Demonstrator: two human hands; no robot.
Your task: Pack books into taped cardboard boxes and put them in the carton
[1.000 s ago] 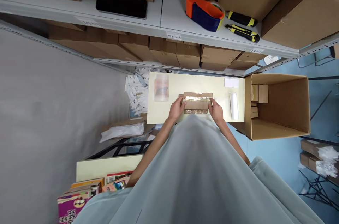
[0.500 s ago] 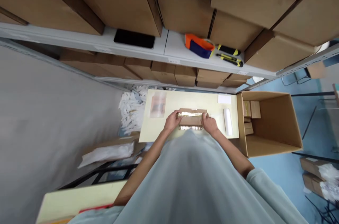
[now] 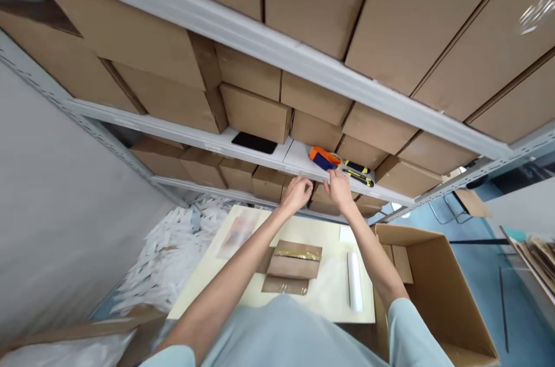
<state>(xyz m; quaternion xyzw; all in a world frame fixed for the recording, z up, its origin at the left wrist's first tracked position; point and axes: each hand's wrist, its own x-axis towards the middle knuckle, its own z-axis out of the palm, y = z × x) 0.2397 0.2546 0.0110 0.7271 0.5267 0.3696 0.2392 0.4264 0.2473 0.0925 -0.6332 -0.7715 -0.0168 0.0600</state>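
Note:
Both my arms are raised toward the grey shelf (image 3: pixel 299 153). My left hand (image 3: pixel 297 192) hovers just below its front edge, fingers loosely spread, holding nothing. My right hand (image 3: pixel 338 188) is also open and sits right below the orange and blue tape dispenser (image 3: pixel 323 158), nearly touching it. Beside the dispenser lie yellow and black utility knives (image 3: pixel 358 173). Down on the pale yellow table (image 3: pixel 225 274) rests the small cardboard box (image 3: pixel 291 267) with shiny tape across its top, with no hand on it.
A black phone (image 3: pixel 254 143) lies on the shelf to the left. A white roll (image 3: pixel 354 280) lies on the table's right side. An open cardboard carton (image 3: pixel 437 286) stands at the right. White packets (image 3: pixel 173 251) are heaped at the left. Cardboard boxes fill the shelves.
Both hands have let go of the small box and risen to the shelf by the tape dispenser. The view has tilted upward toward the shelves.

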